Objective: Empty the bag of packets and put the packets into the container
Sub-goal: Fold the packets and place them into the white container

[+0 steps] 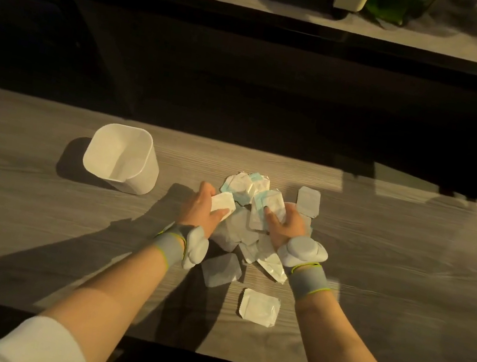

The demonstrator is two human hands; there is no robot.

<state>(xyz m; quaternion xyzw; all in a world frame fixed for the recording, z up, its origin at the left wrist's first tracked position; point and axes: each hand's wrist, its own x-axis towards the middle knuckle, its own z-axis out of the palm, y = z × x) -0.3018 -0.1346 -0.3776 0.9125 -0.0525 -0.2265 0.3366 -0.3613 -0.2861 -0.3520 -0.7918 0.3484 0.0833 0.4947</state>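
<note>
White square plastic container with rounded corners stands upright and empty on the grey wood-grain table, and the pile of packets lies on the table to its right, apart from it. Left hand at the container-side edge of the pile, fingers closed round one flat white packet. Right hand on the pile's far side from the container, fingers curled gripping crinkly, saw-edged white and pale-teal packets; grey bands with white pods on both wrists.

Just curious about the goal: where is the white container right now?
The white container stands upright on the table, left of the packet pile and beyond the left hand.
</note>
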